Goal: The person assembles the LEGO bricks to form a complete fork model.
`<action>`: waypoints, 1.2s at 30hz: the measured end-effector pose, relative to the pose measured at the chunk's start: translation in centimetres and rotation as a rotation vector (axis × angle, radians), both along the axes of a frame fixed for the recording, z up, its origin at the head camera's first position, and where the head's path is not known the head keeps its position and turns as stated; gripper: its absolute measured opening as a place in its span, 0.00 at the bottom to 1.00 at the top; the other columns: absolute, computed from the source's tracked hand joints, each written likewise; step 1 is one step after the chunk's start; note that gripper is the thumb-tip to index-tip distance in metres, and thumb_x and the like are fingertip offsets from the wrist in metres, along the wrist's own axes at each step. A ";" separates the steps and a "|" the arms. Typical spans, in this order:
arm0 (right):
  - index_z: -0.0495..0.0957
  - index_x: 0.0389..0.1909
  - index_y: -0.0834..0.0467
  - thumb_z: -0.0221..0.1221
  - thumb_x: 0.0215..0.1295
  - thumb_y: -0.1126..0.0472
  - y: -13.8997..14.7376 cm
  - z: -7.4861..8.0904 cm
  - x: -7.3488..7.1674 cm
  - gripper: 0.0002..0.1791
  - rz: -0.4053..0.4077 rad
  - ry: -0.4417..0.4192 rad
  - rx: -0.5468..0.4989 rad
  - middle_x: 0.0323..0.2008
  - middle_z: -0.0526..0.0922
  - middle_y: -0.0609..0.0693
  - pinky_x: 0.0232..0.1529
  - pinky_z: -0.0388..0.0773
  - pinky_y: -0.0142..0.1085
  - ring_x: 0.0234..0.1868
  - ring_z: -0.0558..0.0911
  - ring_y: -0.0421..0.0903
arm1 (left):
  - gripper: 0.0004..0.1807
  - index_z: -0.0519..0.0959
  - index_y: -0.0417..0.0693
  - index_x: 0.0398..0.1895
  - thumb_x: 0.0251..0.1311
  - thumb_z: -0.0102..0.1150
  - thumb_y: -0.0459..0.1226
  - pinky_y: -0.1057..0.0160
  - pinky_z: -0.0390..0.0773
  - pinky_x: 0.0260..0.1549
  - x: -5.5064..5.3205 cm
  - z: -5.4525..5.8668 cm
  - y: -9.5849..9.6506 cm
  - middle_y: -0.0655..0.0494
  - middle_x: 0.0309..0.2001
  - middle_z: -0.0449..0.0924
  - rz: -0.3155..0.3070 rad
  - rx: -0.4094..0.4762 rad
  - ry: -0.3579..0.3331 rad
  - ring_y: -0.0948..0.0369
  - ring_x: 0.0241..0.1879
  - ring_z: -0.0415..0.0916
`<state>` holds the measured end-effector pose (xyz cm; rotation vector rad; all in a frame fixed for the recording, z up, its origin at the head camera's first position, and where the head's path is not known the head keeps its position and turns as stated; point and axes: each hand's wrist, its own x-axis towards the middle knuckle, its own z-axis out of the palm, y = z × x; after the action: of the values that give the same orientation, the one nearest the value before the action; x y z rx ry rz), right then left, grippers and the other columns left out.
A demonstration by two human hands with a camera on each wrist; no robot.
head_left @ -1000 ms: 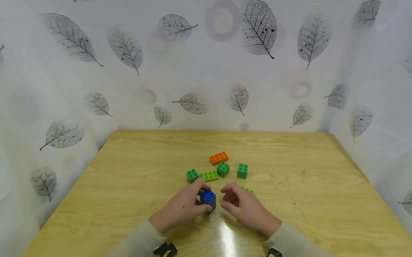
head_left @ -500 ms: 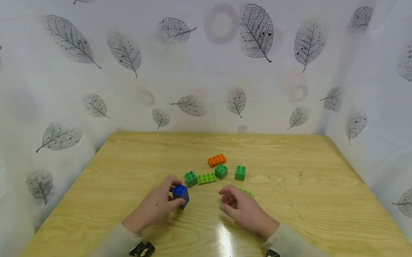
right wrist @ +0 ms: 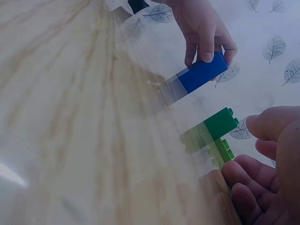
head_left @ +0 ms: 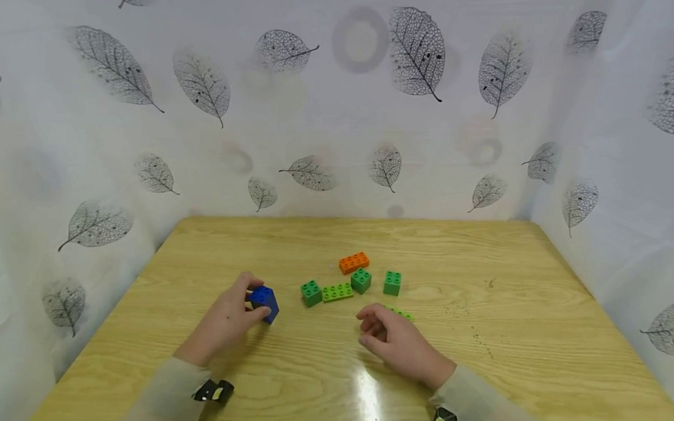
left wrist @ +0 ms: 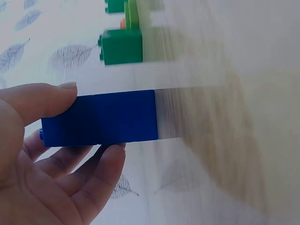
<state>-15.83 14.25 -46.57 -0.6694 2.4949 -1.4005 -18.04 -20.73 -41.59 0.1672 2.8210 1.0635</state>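
My left hand (head_left: 219,321) grips a stack of two blue building bricks (head_left: 265,305) between thumb and fingers, left of the other bricks. A seam crosses the blue stack (left wrist: 112,117) in the left wrist view, where its lower end meets the table surface and its reflection. To the right, my right hand (head_left: 401,344) stays over the table with fingers loosely curled and nothing in them. Just behind its knuckles a light green brick (head_left: 403,314) is partly hidden. Nearest to the blue stack is a green square brick (head_left: 311,293).
A flat light green brick (head_left: 337,292) lies beside that green one. Farther back are a second green brick (head_left: 361,280), a third green brick (head_left: 393,282) and an orange brick (head_left: 354,263). Leaf-patterned white curtains (head_left: 340,129) enclose the wooden table (head_left: 481,267).
My left hand has carried the blue stack leftward and a little away from me, from beside the right hand to left of the green brick. The right hand has stayed in place.
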 end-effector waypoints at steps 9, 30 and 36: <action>0.74 0.61 0.54 0.61 0.73 0.58 -0.1 0.2 0.1 0.18 0.003 -0.008 -0.003 0.46 0.80 0.46 0.43 0.79 0.36 0.45 0.80 0.41 | 0.31 0.60 0.42 0.71 0.71 0.61 0.41 0.44 0.77 0.51 -1.4 0.0 -2.7 0.37 0.68 0.67 0.013 -0.034 0.020 0.43 0.59 0.74; 0.74 0.61 0.53 0.60 0.73 0.57 0.0 -0.1 -0.1 0.18 0.001 -0.001 0.003 0.47 0.80 0.45 0.44 0.79 0.36 0.45 0.80 0.41 | 0.36 0.54 0.41 0.74 0.73 0.58 0.45 0.37 0.73 0.54 -5.1 -0.1 -8.5 0.32 0.72 0.59 0.121 -0.013 -0.009 0.35 0.64 0.66; 0.74 0.61 0.54 0.60 0.73 0.56 0.1 0.0 0.0 0.18 0.001 -0.004 0.008 0.47 0.80 0.45 0.44 0.79 0.36 0.46 0.80 0.41 | 0.37 0.52 0.43 0.76 0.72 0.59 0.42 0.36 0.72 0.56 -5.0 -0.2 -8.3 0.29 0.73 0.56 0.133 0.041 -0.035 0.34 0.66 0.63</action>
<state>-15.88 14.38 -46.60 -0.6657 2.4953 -1.3899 -23.09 -29.07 -41.80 -0.0354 2.8145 1.1390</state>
